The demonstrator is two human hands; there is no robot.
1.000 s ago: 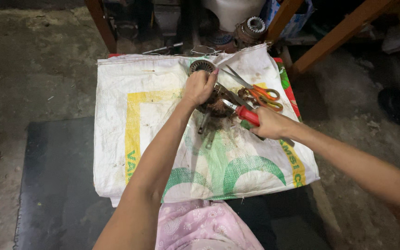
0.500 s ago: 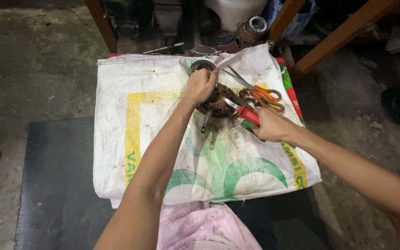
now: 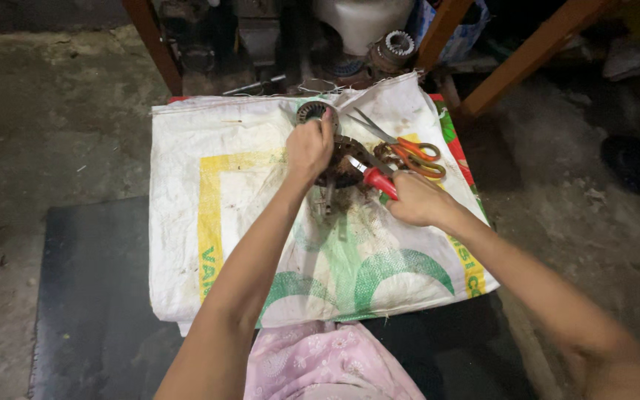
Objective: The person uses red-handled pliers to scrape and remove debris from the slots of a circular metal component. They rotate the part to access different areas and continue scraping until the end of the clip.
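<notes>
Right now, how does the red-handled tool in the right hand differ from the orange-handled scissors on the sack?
The red-handled tool is gripped by the right hand, its metal end on the round metal part; the orange-handled scissors lie loose, untouched. The tool shows a single red grip; the scissors show two orange loops and long, slightly parted blades. Both rest over the white sack, close together.

Scissors (image 3: 409,154) just beside right hand (image 3: 416,198)

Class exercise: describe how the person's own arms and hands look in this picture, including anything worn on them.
Both forearms are bare, with no sleeves in view. The left hand and right hand wear no gloves; no rings, watch or bracelets can be made out. Pink floral-patterned clothing shows at the bottom edge, below the arms.
</notes>
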